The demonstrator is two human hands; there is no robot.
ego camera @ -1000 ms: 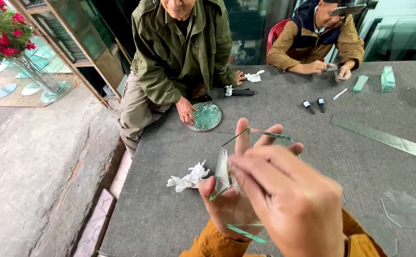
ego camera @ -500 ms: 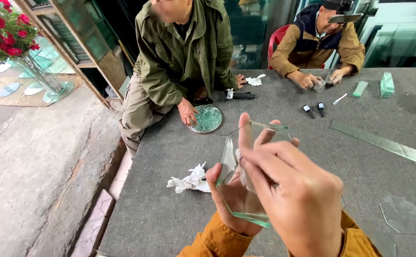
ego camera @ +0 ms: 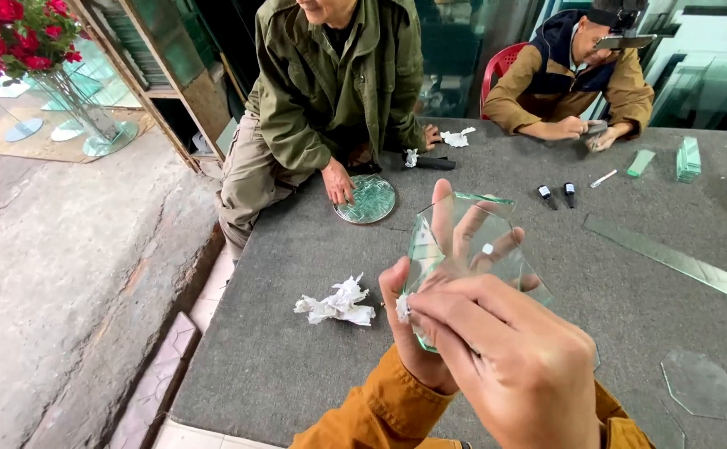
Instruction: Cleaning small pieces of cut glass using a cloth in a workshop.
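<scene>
1. Glass pane (ego camera: 472, 241): a clear, many-sided piece with green edges, held up above the grey table (ego camera: 297, 249) and tilted toward the camera. All places below are given relative to this pane.
2. Left hand (ego camera: 430, 316): behind and below the pane, its fingers (ego camera: 442, 216) seen through the glass and its thumb on the near face, clamped on the pane's lower left edge.
3. Right hand (ego camera: 513, 357): in front of the pane's lower part, fingers curled against the near face; a white scrap (ego camera: 403, 308) shows at its fingertips by the pane's lower left corner. Whether it grips the pane or only presses on it cannot be told.
4. Crumpled paper (ego camera: 337, 303): on the table, just left of the pane.
5. Round glass disc (ego camera: 366, 199): beyond the pane to the left, under the hand of a seated person in a green jacket.
6. Long glass strip (ego camera: 671, 259): flat on the table, to the right of the pane.
7. Octagonal glass piece (ego camera: 700, 384): lower right of the pane, lying flat.
8. Two small dark bottles (ego camera: 556, 194): beyond the pane, to the upper right.
</scene>
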